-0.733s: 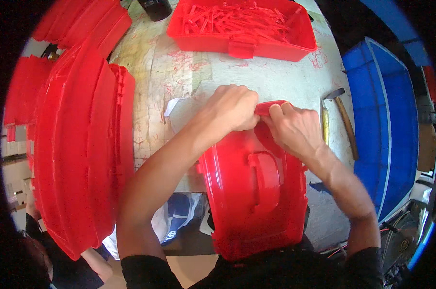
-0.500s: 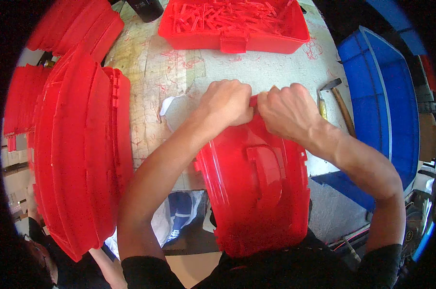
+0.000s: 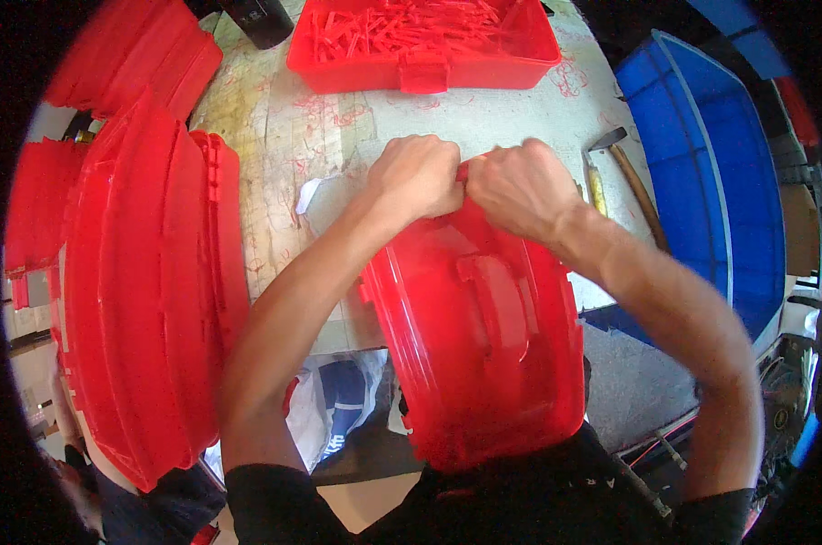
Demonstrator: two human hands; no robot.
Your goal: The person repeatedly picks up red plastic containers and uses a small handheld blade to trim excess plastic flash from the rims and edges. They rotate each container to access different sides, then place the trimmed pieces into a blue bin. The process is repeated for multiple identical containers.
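A curved, glossy red plastic lid-like part (image 3: 483, 345) with a raised handle-shaped bump and notched sides leans between the table edge and my body. My left hand (image 3: 420, 177) is closed over its far edge, knuckles up. Beside it, close to touching, my right hand (image 3: 524, 186) grips the same edge in a fist. The fingertips of both hands are hidden beneath, so anything small inside them cannot be made out.
A red bin (image 3: 429, 73) full of thin red plastic strips stands at the back. Nested red parts (image 3: 147, 291) are stacked at left. A hammer (image 3: 636, 186) and a yellow-handled tool (image 3: 595, 186) lie at right, beside a blue crate (image 3: 692, 163). Another person (image 3: 147, 509) is at lower left.
The whole view has shifted slightly, with the table things sitting further left. Both hands keep their hold on the red part's far edge and sit a little higher in the picture.
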